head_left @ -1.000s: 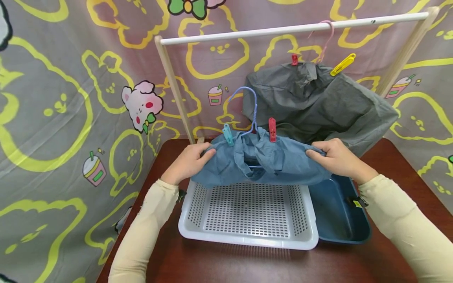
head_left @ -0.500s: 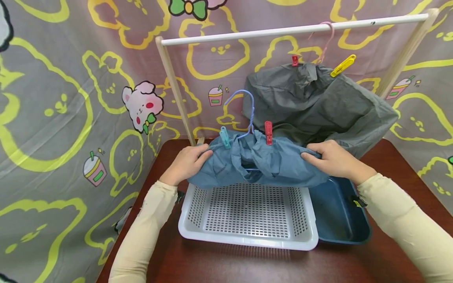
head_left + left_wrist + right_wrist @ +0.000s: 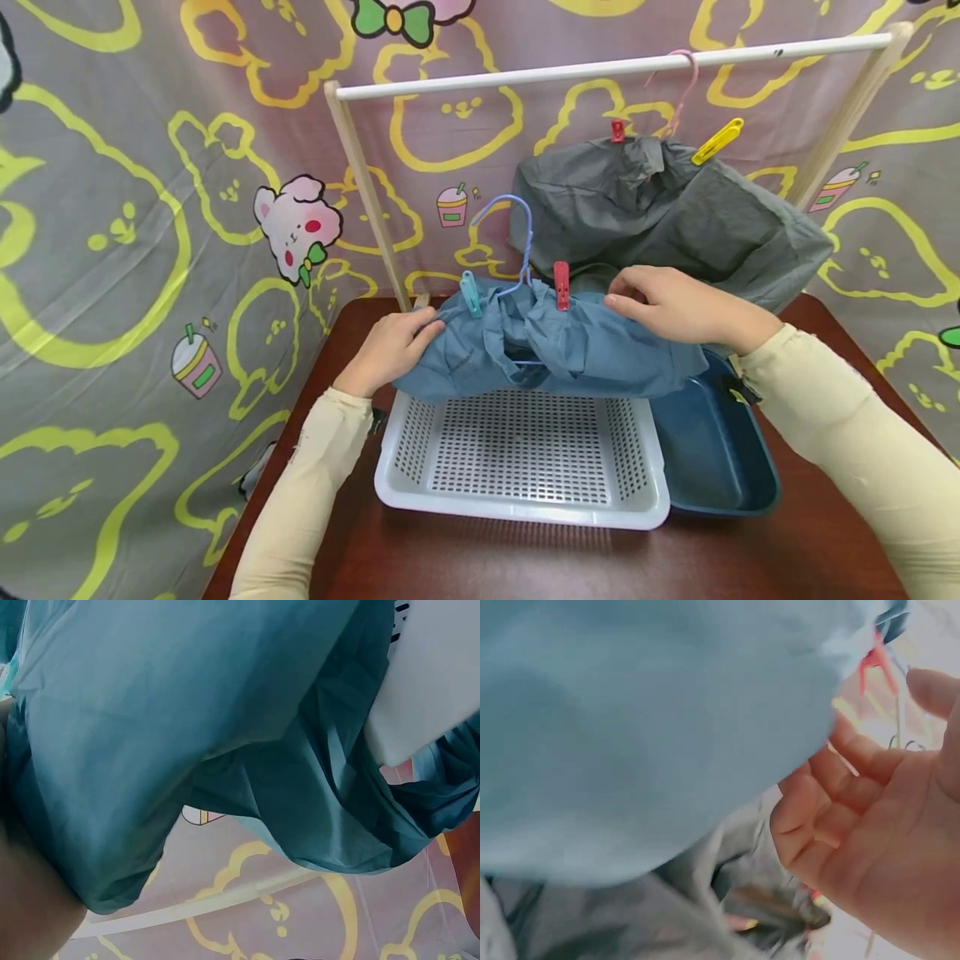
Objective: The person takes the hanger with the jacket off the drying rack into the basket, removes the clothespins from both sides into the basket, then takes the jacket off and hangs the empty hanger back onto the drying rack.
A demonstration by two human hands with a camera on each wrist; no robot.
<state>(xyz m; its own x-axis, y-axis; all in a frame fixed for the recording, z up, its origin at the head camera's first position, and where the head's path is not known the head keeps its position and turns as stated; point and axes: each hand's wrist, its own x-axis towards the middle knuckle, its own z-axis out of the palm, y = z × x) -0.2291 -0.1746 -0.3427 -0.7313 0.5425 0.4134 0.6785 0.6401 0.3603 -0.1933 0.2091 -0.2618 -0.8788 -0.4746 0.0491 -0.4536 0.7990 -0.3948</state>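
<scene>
- The blue shirt (image 3: 555, 350) sits pegged on a hanger (image 3: 517, 242) above the white basket (image 3: 525, 500).
- The left hand (image 3: 390, 346) grips its left shoulder; keep that firm.
- The right hand (image 3: 667, 304), loosely curled and holding nothing, hovers near the red peg (image 3: 561, 285); take the hook there, and lift level.
</scene>
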